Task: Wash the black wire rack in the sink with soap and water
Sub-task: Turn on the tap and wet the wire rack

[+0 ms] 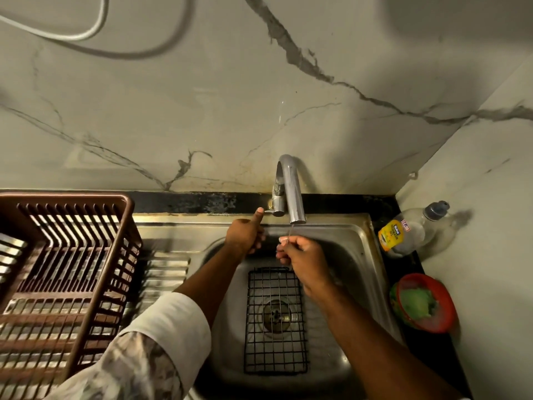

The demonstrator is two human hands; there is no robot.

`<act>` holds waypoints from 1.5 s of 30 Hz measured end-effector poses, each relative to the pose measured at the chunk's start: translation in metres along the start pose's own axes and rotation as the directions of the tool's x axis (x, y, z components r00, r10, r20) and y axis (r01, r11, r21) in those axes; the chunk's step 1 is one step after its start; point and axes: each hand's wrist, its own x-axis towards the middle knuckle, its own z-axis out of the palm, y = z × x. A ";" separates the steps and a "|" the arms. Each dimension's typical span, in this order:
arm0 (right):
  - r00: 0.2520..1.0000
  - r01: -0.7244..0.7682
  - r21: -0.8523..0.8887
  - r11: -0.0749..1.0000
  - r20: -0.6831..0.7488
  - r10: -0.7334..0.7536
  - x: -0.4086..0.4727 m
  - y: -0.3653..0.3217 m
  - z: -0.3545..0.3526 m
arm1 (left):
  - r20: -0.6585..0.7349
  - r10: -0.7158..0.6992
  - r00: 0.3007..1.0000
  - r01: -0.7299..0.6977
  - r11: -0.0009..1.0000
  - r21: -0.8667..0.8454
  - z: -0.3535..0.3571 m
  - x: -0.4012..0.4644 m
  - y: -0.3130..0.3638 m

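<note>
Lying flat on the floor of the steel sink (pixel 364 241), over the drain, the black wire rack (pixel 275 321) runs its long axis away from the person, toward the faucet (pixel 291 189). It looks light, stiff and springless, a thin welded grid that will probably turn slippery once soaped; the outer frame bar on a long edge seems the surest hold. The left hand (pixel 243 233) has its fingers curled, thumb touching the tap lever. The right hand (pixel 301 255) holds loosely curled fingers under the thin stream, gripping nothing. A dish-soap bottle (pixel 409 229) stands on the bench at right.
</note>
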 end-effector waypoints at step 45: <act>0.949 -0.283 -0.224 0.932 -0.208 0.238 0.024 0.072 -0.046 | 0.400 0.070 0.914 -0.366 0.567 0.738 0.037 -0.001 -0.069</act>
